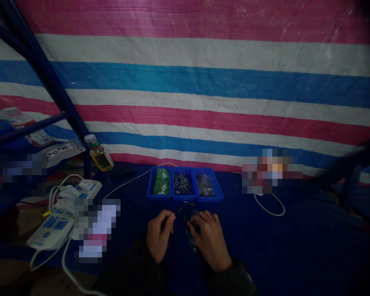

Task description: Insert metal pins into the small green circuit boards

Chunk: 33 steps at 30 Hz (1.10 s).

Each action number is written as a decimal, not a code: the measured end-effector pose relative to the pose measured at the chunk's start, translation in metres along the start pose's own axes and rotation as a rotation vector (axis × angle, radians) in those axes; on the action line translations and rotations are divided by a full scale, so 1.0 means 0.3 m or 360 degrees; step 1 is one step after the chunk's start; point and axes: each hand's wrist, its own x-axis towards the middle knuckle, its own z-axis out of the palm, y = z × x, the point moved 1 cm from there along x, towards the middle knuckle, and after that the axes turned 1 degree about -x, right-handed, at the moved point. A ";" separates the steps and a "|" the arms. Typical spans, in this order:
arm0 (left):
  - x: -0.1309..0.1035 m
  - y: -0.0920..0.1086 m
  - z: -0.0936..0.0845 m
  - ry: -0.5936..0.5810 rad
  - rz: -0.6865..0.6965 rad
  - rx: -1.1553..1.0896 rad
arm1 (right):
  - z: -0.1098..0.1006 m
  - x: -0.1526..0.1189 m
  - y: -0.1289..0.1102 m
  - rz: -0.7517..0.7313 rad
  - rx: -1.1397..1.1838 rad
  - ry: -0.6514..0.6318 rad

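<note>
My left hand [160,235] is closed over the blue table, thumb pressed to curled fingers; what it holds, if anything, is hidden. To its right my right hand [211,240] has its fingers bent together in a pinch, and the thing at its tips is too dark to make out. Beneath those fingers lies a dark, shiny, see-through piece like a small plastic bag [191,243]. Just beyond the hands are a few thin metal pins [188,203]. Behind them stand three joined blue trays: one with green packets [162,183], one with loose metal pins [181,183], one with clear bags [205,185].
On the left are a white power strip [54,232] with plugs and cables, and a tilted bottle of yellowish liquid [101,157]. A white cable loop [273,213] lies at right. A striped tarp [203,94] hangs behind; a blue metal frame [46,78] rises at left.
</note>
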 end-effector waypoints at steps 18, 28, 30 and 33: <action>-0.005 0.010 0.005 -0.0058 0.0044 -0.0075 | -0.014 -0.021 -0.062 -0.0020 0.0447 0.0326; -0.007 0.024 0.012 -0.0258 0.0135 -0.0017 | 0.010 -0.042 -0.086 -0.0055 0.0618 0.0344; -0.009 0.027 0.013 -0.0249 0.0141 -0.0004 | 0.007 -0.039 -0.089 -0.0054 0.0634 0.0334; -0.009 0.026 0.013 -0.0233 0.0156 -0.0004 | 0.006 -0.039 -0.090 -0.0047 0.0636 0.0322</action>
